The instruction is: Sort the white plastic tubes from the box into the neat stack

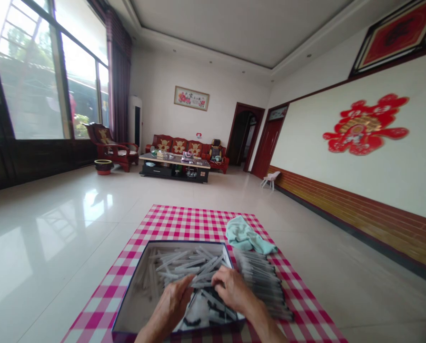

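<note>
My left hand (172, 305) and my right hand (232, 289) reach into an open dark-rimmed box (177, 243) and pinch a clear plastic tube (202, 285) between them. The box holds a loose pile of similar clear tubes (187, 267), some with dark parts. Beside its right wall, a neat row of dark-tipped tubes (264, 286) lies on the pink-and-white checked cloth (194, 223). A crumpled mint-green towel (246, 237) lies just past my right hand, behind the box's far right corner. My hands hide part of the pile.
The checked cloth lies directly on a glossy tiled floor (66, 228). Farther off stand a low coffee table (174, 167), a red wooden sofa (179, 146), an armchair (111, 146) and a small white chair (270, 179). A brown wainscot (355, 214) runs along the right wall.
</note>
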The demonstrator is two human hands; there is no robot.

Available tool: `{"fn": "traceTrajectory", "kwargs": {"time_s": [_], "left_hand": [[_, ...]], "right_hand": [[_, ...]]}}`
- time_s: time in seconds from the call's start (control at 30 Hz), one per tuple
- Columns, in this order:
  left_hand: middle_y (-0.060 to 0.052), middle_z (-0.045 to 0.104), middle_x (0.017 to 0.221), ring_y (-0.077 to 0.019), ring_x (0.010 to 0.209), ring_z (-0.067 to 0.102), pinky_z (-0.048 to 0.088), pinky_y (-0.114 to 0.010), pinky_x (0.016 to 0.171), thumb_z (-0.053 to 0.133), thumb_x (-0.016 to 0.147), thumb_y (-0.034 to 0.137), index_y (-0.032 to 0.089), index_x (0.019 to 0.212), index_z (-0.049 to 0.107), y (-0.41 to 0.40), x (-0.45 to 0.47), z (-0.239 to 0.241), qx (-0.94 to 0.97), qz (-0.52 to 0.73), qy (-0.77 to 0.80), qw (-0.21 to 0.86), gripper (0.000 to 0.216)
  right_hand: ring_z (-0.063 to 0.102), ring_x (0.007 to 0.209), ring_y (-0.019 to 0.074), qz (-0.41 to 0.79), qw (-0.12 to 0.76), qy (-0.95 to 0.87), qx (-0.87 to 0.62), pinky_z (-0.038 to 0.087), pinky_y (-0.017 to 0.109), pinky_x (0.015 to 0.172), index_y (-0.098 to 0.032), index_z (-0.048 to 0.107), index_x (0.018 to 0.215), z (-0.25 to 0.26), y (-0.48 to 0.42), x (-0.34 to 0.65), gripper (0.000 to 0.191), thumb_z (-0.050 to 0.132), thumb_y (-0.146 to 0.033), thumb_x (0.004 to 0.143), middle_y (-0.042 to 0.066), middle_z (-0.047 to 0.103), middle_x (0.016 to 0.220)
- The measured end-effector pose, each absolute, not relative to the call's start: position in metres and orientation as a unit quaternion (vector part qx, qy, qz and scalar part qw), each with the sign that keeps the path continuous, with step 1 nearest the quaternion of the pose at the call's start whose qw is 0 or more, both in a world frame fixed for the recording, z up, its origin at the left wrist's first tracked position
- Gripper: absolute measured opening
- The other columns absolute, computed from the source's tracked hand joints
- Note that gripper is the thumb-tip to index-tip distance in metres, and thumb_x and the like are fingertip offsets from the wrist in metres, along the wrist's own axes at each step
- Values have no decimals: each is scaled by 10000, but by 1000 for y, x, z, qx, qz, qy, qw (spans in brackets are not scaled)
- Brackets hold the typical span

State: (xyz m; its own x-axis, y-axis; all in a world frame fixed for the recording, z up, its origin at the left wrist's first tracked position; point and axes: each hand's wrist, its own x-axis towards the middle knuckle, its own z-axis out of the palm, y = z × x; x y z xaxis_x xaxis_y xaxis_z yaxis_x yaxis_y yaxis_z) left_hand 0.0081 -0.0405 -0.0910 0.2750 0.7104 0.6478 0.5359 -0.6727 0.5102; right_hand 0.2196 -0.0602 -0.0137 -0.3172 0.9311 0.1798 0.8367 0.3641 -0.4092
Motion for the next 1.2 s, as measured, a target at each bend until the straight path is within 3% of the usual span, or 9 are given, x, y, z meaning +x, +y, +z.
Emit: {"fn": "traceTrajectory", "kwargs": {"time_s": [0.2, 0.43, 0.6, 0.73, 0.87, 1.03, 1.2], "left_hand": [[-29, 688, 683, -147, 604, 653, 531, -232, 636, 400, 910, 354, 229, 1124, 630, -43, 9, -92, 784, 468, 398, 87, 338], [-14, 674, 617, -135, 544, 641, 508, -198, 567, 411, 903, 346, 219, 1080, 652, -44, 9, -79, 787, 459, 400, 102, 325], [-17, 691, 641, -132, 567, 651, 480, -177, 543, 413, 911, 313, 201, 1066, 644, -46, 9, -68, 803, 415, 405, 140, 300], [-14, 700, 643, -128, 575, 661, 473, -169, 530, 396, 929, 310, 190, 1080, 627, -46, 9, -66, 802, 409, 413, 139, 301], [-14, 718, 691, -123, 604, 681, 491, -165, 538, 369, 947, 308, 207, 1130, 595, -42, 10, -73, 803, 419, 412, 98, 307], [-56, 720, 774, -156, 686, 701, 532, -219, 601, 333, 947, 270, 197, 954, 614, -42, 13, -84, 794, 435, 425, 15, 290], [-48, 694, 698, -157, 615, 685, 517, -219, 548, 319, 899, 141, 187, 853, 590, -49, 16, -88, 789, 402, 464, 28, 278]], "right_hand": [[605, 876, 223, 79, 85, -823, -557, 407, 322, 841, -196, 719, 695, -24, -70, 237, 336, 490, 46, 653, 81, 674, 852], [607, 874, 220, 86, 108, -833, -536, 412, 332, 846, -184, 690, 647, -27, -63, 233, 287, 494, 25, 672, 73, 670, 851], [627, 846, 172, 122, 209, -816, -525, 441, 255, 769, -215, 657, 854, -13, -53, 235, 193, 510, -126, 767, 27, 684, 889], [629, 673, 184, 274, 416, -666, -555, 453, 275, 644, -206, 558, 1005, -19, -51, 220, 227, 561, -268, 786, 6, 693, 721], [569, 560, 160, 432, 539, -517, -506, 429, 265, 572, -209, 543, 905, -33, -55, 199, 220, 604, -379, 779, -24, 638, 582], [604, 713, 162, 576, 603, -351, -425, 467, 262, 643, -184, 630, 939, -42, -66, 179, 341, 728, -386, 683, 13, 662, 745], [601, 766, 167, 588, 605, -328, -425, 475, 259, 661, -182, 657, 963, -52, -70, 172, 391, 762, -413, 666, 24, 657, 795]]}}
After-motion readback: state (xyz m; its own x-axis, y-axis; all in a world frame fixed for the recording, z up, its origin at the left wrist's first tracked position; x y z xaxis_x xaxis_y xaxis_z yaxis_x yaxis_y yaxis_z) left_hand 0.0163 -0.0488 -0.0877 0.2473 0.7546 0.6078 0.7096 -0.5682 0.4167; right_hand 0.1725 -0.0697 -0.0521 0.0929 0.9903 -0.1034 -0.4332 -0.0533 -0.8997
